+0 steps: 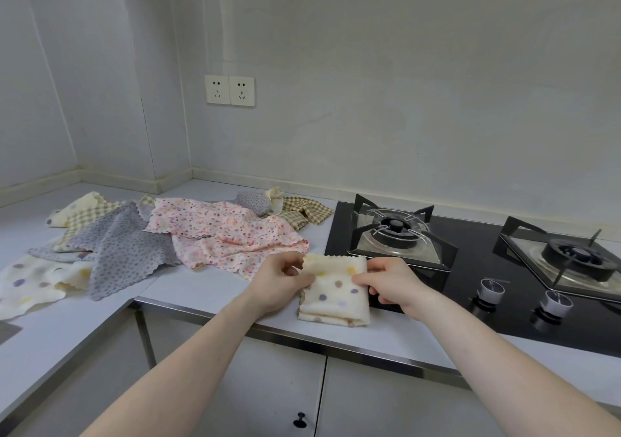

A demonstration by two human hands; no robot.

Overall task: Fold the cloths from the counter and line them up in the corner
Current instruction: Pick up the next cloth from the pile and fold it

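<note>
A cream cloth with coloured dots (pixel 336 294) lies folded into a small rectangle at the counter's front edge, partly over the hob's left rim. My left hand (pixel 282 280) pinches its upper left edge. My right hand (pixel 389 283) pinches its right edge with curled fingers. Behind and to the left, several unfolded cloths lie in a loose heap: a pink flowered cloth (pixel 228 231), a grey dotted cloth (pixel 127 252), a cream dotted cloth (pixel 30 282), a checked cloth (pixel 299 211) and a small grey one (pixel 253 201).
A black gas hob (pixel 470 289) with two burners and two knobs (pixel 492 292) fills the counter to the right. The white counter (pixel 201 285) turns an L-shaped corner at the left. Two wall sockets (pixel 230 90) sit above. Cabinet doors with a knob (pixel 300 420) are below.
</note>
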